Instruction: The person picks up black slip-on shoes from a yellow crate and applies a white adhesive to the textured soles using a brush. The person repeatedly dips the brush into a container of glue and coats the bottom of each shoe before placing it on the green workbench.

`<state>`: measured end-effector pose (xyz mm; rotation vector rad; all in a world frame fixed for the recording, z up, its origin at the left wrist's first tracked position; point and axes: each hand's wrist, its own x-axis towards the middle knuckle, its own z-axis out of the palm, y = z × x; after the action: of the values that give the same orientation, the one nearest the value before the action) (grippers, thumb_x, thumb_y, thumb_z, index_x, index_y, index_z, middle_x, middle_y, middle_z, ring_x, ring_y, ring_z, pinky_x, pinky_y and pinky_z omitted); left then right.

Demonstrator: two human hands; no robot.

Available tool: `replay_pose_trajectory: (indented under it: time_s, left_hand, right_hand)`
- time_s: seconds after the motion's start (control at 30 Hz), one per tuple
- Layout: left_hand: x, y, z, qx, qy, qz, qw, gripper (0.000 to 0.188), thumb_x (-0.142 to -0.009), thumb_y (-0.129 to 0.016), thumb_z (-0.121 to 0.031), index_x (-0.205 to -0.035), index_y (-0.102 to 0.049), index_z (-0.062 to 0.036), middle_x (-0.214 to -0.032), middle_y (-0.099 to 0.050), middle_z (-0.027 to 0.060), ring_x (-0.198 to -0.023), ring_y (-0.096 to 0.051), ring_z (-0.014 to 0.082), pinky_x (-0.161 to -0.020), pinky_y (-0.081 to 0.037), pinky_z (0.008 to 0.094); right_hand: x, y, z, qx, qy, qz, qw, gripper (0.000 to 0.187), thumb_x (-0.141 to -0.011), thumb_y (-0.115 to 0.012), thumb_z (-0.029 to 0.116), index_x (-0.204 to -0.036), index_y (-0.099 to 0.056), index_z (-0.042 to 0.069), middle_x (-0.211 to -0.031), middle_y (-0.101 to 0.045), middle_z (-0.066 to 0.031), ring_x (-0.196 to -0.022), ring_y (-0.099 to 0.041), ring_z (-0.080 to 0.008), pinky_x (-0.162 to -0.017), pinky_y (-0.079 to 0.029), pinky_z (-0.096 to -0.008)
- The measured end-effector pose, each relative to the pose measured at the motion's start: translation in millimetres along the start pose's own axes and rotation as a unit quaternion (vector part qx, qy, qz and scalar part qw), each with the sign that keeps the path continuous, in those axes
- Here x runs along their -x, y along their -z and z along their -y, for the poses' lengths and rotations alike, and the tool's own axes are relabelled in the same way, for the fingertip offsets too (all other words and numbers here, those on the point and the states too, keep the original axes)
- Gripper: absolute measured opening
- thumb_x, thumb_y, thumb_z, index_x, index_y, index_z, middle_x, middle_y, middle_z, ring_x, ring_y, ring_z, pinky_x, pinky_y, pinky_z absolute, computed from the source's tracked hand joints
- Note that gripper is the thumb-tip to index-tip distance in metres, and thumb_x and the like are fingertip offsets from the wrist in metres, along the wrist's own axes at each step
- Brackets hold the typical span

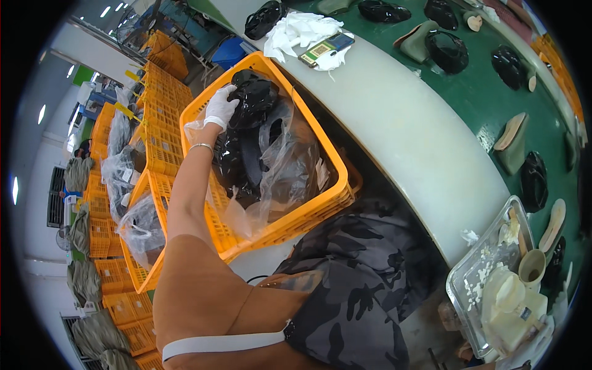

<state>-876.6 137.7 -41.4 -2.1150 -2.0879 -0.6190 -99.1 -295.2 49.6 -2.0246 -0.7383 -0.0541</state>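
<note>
My left hand [221, 108], in a thin white glove, reaches into a yellow-orange plastic crate [338, 182]. Its fingers are closed on the edge of a glossy black shoe upper [256, 98] at the crate's far end. More shiny black pieces [229, 161] lie below it, partly covered by a clear plastic bag [287, 166]. The fingertips are partly hidden against the black piece. My right hand is outside the picture.
To the right runs a pale worktop [394, 117] beside a green conveyor belt [444, 92] carrying shoe lasts [513, 143] and black uppers [447, 52]. A phone [327, 49] lies on white cloth [302, 31]. A metal tray [459, 290] holds pale containers. Stacked orange crates [166, 117] stand left.
</note>
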Motion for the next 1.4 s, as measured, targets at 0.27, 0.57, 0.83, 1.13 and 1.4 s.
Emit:
replay_pose_trajectory:
  time_s: [0.27,0.57,0.83,1.13,1.4]
  left_hand:
    - [-7,10,1,-0.101,-0.079,0.003,0.992,0.024,-0.078,-0.056,-0.007,-0.101,-0.061,-0.0057,-0.093,-0.06,0.0168,-0.094,-0.056,0.0326,-0.082,-0.045,0.0387]
    - [-16,107,-125,0.403,-0.014,-0.023,0.915,0.026,-0.087,-0.046,0.003,-0.108,-0.06,-0.0003,-0.086,-0.057,-0.0006,-0.078,-0.052,0.0052,-0.071,-0.043,0.0196]
    - [22,15,-324,0.52,-0.278,0.163,0.791,0.032,-0.078,-0.045,0.008,-0.105,-0.059,-0.0045,-0.092,-0.052,0.0028,-0.08,-0.052,0.0086,-0.07,-0.045,0.0218]
    - [57,-42,-409,0.179,-0.505,0.134,0.833,0.046,-0.072,-0.061,0.0,-0.116,-0.053,-0.0093,-0.096,-0.052,0.0133,-0.082,-0.057,0.028,-0.068,-0.049,0.0357]
    - [68,-58,-434,-0.053,-0.547,0.052,0.834,0.021,-0.077,-0.058,-0.016,-0.095,-0.05,-0.0089,-0.086,-0.049,0.0068,-0.075,-0.057,0.022,-0.053,-0.05,0.0337]
  right_hand:
    - [1,1,-5,0.004,-0.002,0.005,1.0,0.035,-0.086,-0.056,0.014,-0.119,-0.051,0.002,-0.113,-0.055,-0.0127,-0.098,-0.056,-0.0247,-0.084,-0.046,-0.0299]
    - [1,17,5,0.073,0.022,0.016,0.997,0.04,-0.083,-0.058,0.009,-0.121,-0.049,0.003,-0.113,-0.055,-0.0129,-0.102,-0.055,-0.0264,-0.087,-0.045,-0.0315]
    - [-4,25,-39,0.204,0.245,-0.008,0.948,0.02,-0.092,-0.05,0.018,-0.108,-0.056,0.006,-0.1,-0.054,0.0001,-0.087,-0.05,-0.0086,-0.07,-0.039,-0.0203]
    - [7,8,-16,-0.196,0.012,0.009,0.98,0.018,-0.093,-0.05,0.021,-0.1,-0.057,0.007,-0.093,-0.057,-0.0019,-0.075,-0.05,-0.0045,-0.061,-0.038,-0.015]
    - [74,-56,51,-0.096,0.072,-0.061,0.991,0.009,-0.089,-0.051,0.001,-0.096,-0.056,0.001,-0.094,-0.062,-0.0083,-0.077,-0.057,-0.0109,-0.065,-0.047,-0.0222]
